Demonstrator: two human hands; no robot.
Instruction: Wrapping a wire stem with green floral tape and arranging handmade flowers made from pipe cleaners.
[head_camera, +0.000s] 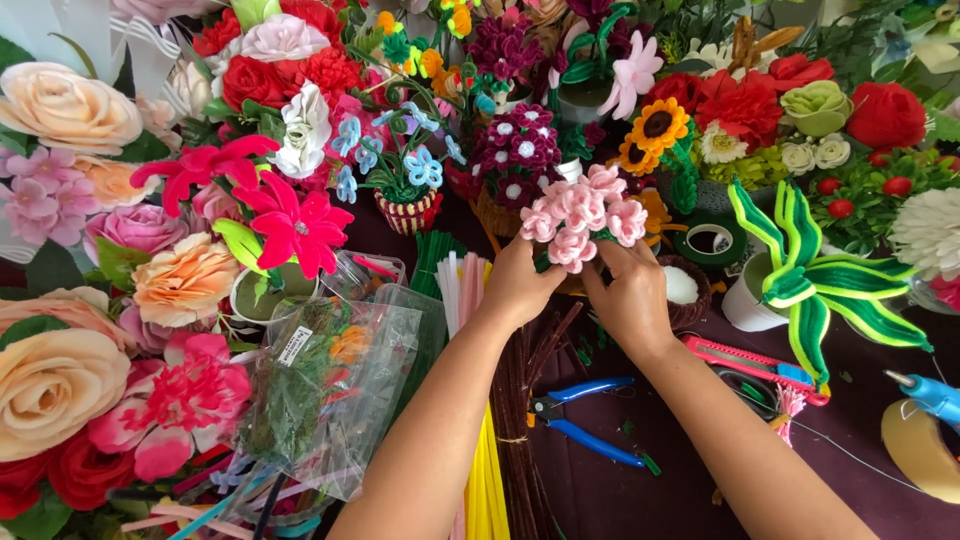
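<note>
Two hands we use, left hand (517, 285) and right hand (628, 295), both grasping the pink flower bunch (583, 215) from below, at upper centre.

A dark maroon table (880, 350) fills the lower right — its bare cloth shows only in patches. Everything else is crowded with artificial flowers (290, 80): cream and peach roses (60, 380) at the left, red blooms (740, 105) and a sunflower (655, 125) at the top. White slats (130, 45) show in the upper left corner. Light is bright and even — no hard shadows.
</note>
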